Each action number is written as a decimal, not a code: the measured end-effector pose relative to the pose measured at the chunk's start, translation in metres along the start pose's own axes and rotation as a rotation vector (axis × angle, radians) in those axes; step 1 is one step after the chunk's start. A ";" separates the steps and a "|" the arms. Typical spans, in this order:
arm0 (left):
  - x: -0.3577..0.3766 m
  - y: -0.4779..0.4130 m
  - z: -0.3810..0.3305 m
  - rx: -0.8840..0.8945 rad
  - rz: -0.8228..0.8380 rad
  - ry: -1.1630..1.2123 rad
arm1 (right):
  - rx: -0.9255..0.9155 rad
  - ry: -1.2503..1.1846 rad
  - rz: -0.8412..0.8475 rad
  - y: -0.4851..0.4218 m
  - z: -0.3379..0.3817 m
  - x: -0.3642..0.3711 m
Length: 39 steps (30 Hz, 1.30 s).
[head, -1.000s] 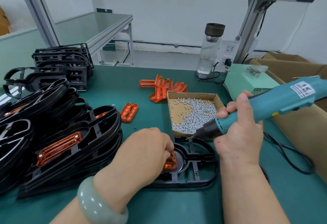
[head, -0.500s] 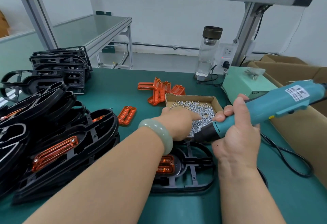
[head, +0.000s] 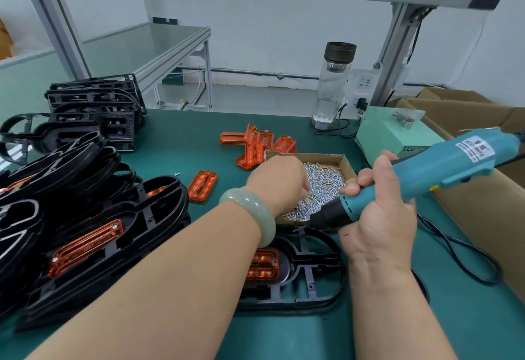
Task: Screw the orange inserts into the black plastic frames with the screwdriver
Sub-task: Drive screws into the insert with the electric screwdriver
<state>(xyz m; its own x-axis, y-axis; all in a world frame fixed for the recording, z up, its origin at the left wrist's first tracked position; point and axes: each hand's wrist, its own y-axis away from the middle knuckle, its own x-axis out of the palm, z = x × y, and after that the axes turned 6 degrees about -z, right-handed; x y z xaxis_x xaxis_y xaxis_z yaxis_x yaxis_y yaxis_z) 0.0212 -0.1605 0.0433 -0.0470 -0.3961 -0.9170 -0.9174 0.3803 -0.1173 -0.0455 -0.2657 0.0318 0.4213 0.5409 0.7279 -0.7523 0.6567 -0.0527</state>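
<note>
A black plastic frame (head: 309,280) lies flat on the green bench (head: 468,317) right in front of the person, with an orange insert (head: 262,264) seated in its rounded left end, partly hidden under the left forearm. Just behind the frame sits a shallow cardboard tray (head: 345,165) full of small silver screws (head: 321,186). The left hand (head: 277,180) reaches into that tray, fingers curled down among the screws; whether it has pinched one I cannot tell, since the fingertips are hidden. A pale green bangle (head: 250,214) circles that wrist.

The right hand (head: 377,212) is wrapped firmly around the teal electric screwdriver (head: 431,172), its black nose pointing down and left so that the bit hovers over the near edge of the tray, just above the frame's far rim. The tool's black cord (head: 460,254) loops across the bench to the right.

To the left, a heap of black frames (head: 93,217) is piled up, the topmost one carrying an orange insert already. One loose insert (head: 202,185) lies beside the pile, and a cluster of spare orange inserts (head: 255,145) rests behind the tray. Further back stand a clear water bottle (head: 331,89) with a dark lid and a pale green power box (head: 392,132). Cardboard boxes (head: 483,197) line the right edge.
</note>
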 end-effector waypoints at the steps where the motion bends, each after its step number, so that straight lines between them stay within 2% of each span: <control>1: 0.000 0.000 0.000 -0.015 -0.038 0.054 | 0.002 -0.001 0.002 0.000 0.000 0.000; 5: -0.001 0.001 -0.001 -0.043 -0.150 0.188 | 0.009 -0.006 0.001 0.000 0.000 0.000; 17: 0.004 0.006 -0.004 -0.100 -0.240 0.337 | 0.011 0.013 0.010 0.001 -0.001 -0.001; 24: 0.001 0.014 -0.008 -0.183 -0.346 0.551 | -0.004 0.023 0.011 0.001 -0.002 0.000; 30: -0.013 0.052 -0.008 -0.163 -0.404 0.747 | 0.036 -0.031 0.021 0.002 0.000 0.000; 39: -0.006 0.119 0.023 -0.260 -0.506 0.798 | 0.081 -0.132 0.039 0.006 0.003 -0.002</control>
<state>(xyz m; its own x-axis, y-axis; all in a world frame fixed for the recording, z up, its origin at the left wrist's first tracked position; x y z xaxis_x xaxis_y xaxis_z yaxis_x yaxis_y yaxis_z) -0.0791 -0.0937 0.0257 0.2106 -0.9468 -0.2433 -0.9567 -0.1486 -0.2502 -0.0520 -0.2643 0.0323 0.3249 0.4879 0.8102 -0.8075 0.5890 -0.0309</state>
